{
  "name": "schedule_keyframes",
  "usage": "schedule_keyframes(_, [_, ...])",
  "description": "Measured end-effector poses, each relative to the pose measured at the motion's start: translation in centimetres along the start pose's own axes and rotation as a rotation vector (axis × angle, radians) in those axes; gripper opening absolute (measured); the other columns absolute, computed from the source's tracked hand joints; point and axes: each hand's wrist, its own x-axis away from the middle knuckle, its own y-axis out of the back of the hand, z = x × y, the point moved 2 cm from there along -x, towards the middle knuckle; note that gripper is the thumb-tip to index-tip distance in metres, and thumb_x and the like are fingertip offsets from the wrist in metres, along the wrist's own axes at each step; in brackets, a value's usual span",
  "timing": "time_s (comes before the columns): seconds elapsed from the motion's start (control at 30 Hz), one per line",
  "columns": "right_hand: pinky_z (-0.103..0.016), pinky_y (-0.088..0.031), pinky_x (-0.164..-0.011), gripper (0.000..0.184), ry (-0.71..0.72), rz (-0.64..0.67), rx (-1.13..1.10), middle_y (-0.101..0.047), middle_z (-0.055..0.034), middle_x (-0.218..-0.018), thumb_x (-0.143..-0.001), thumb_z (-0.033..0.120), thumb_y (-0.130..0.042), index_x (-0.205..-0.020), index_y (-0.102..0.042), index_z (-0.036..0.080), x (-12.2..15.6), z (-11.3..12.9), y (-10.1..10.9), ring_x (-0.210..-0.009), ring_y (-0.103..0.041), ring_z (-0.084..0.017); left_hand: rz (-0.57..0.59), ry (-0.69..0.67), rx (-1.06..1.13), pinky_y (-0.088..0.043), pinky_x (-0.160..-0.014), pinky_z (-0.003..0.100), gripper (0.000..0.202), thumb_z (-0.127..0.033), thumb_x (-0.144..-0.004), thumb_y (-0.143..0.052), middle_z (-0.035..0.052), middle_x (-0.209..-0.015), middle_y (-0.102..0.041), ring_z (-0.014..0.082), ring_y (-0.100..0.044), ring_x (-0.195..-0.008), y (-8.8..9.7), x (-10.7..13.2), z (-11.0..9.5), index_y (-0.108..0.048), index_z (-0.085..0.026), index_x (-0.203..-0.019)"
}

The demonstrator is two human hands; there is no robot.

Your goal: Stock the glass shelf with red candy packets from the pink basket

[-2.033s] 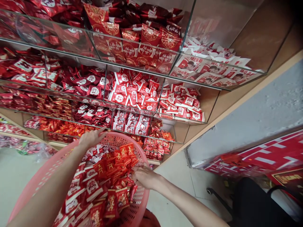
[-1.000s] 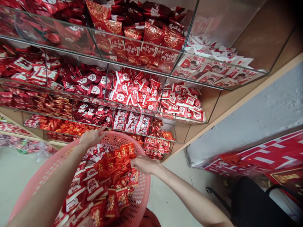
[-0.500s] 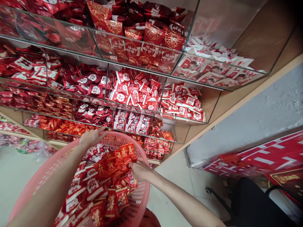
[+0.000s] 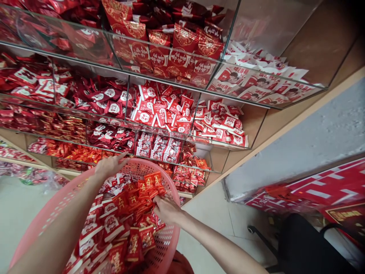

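- Basket: a pink perforated basket stands in front of the shelves, its far side close to the lower tiers; it is well filled with wrapped packets.
- Contents: orange packets lie towards the far right, red-and-white packets towards the left, and red-and-gold packets nearer the person.
- Left hand: placed at the basket's far rim; fingers extend to the right, close together. Whether they grip the rim cannot be told.
- Right hand: inside the right side of the basket, just beside the orange packets; fingers are curled. A small red packet shows directly below them; whether it is pinched cannot be told.
- Shelving: a wooden shelf unit with glass fronts holds sorted packets in several tiers, including large red bags at the top and white-and-red packets at upper right.
- Right side: a black chair stands near a grey wall, on a tiled floor.
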Motion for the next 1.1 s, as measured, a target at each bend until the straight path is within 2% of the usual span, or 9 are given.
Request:
schedule_keyframes(0.1, [-0.038,-0.041,-0.092,0.035,-0.037,-0.023,-0.054,-0.066,-0.0136,-0.109,-0.087,0.034,-0.04,-0.111,-0.057,0.014,-0.1,0.2,-0.2,-0.106,-0.058,-0.027,0.014,0.001,0.002,-0.047,-0.081,0.043,0.075,-0.068,-0.082,-0.016,0.016,-0.11,-0.069,0.0353,-0.063,-0.102,0.2,0.1,-0.1,-0.032,-0.03,-0.145])
schedule_keyframes(0.2, [-0.039,-0.043,-0.091,0.048,-0.066,-0.034,-0.076,-0.063,-0.0148,-0.115,-0.08,0.046,-0.055,-0.114,-0.056,0.013,-0.2,0.2,-0.6,-0.112,-0.054,-0.03,0.02,0.002,0.002,-0.047,-0.082,0.044,0.076,-0.069,-0.082,-0.014,0.016,-0.111,-0.069,0.0358,-0.062,-0.103,0.3,0.1,-0.2,-0.032,-0.031,-0.145])
schedule_keyframes(0.47, [-0.039,-0.044,-0.092,0.047,-0.03,-0.002,0.033,-0.063,-0.0141,-0.114,-0.076,0.03,-0.064,-0.118,-0.054,0.013,-0.4,0.6,-1.1,-0.115,-0.05,-0.03,0.014,0.003,-0.004,-0.047,-0.081,0.045,0.078,-0.07,-0.081,-0.012,0.0164,-0.109,-0.069,0.0362,-0.063,-0.101,0.2,0.0,-0.1,-0.031,-0.031,-0.145])
schedule_keyframes(0.53, [-0.04,-0.04,-0.097,0.048,-0.004,-0.016,0.053,-0.061,-0.0145,-0.119,-0.076,0.03,-0.065,-0.119,-0.055,0.013,-0.4,0.7,-1.1,-0.117,-0.048,-0.031,0.014,0.0,-0.004,-0.047,-0.082,0.044,0.077,-0.069,-0.081,-0.012,0.0159,-0.109,-0.069,0.0356,-0.063,-0.102,0.2,0.0,-0.1,-0.031,-0.031,-0.145])
schedule_keyframes(0.6, [-0.041,-0.039,-0.099,0.05,0.01,-0.007,0.024,-0.058,-0.0145,-0.123,-0.075,0.037,-0.066,-0.119,-0.056,0.013,-0.6,0.5,-0.9,-0.119,-0.047,-0.032,0.017,0.003,-0.004,-0.047,-0.082,0.044,0.076,-0.069,-0.081,-0.012,0.0156,-0.109,-0.069,0.0356,-0.063,-0.102,0.2,0.1,-0.1,-0.031,-0.032,-0.145])
schedule_keyframes(0.73, [-0.041,-0.041,-0.095,0.057,0.035,0.112,-0.088,-0.061,-0.0114,-0.116,-0.071,0.05,-0.067,-0.117,-0.058,0.017,-0.8,-0.7,0.0,-0.111,-0.054,-0.03,0.019,0.006,-0.02,-0.047,-0.08,0.044,0.079,-0.071,-0.08,-0.013,0.0158,-0.108,-0.069,0.0358,-0.063,-0.099,0.5,0.2,-0.3,-0.031,-0.03,-0.145])
schedule_keyframes(0.9, [-0.035,-0.046,-0.09,0.082,0.145,0.386,-0.062,-0.052,-0.0151,-0.128,-0.062,0.045,-0.078,-0.132,-0.046,0.017,-0.9,-0.9,1.5,-0.114,-0.054,-0.029,0.032,-0.002,-0.016,-0.047,-0.08,0.044,0.079,-0.072,-0.08,-0.012,0.0152,-0.109,-0.069,0.0351,-0.063,-0.1,0.6,0.2,-0.4,-0.031,-0.031,-0.145])
schedule_keyframes(1.0, [-0.033,-0.047,-0.088,0.088,0.149,0.428,0.017,-0.056,-0.017,-0.125,-0.057,0.043,-0.081,-0.131,-0.046,0.011,-1.3,-0.7,1.6,-0.114,-0.054,-0.03,0.032,0.001,-0.019,-0.047,-0.082,0.044,0.078,-0.071,-0.081,-0.01,0.0148,-0.11,-0.069,0.0346,-0.063,-0.102,0.6,0.2,-0.4,-0.032,-0.032,-0.144])
schedule_keyframes(1.1, [-0.032,-0.049,-0.085,0.085,0.109,0.437,0.074,-0.061,-0.0158,-0.118,-0.056,0.043,-0.082,-0.126,-0.048,0.009,-1.8,-0.6,1.1,-0.107,-0.059,-0.029,0.032,0.0,-0.022,-0.047,-0.082,0.044,0.078,-0.07,-0.081,-0.008,0.0148,-0.111,-0.069,0.035,-0.063,-0.103,0.6,0.3,-0.4,-0.033,-0.032,-0.144])
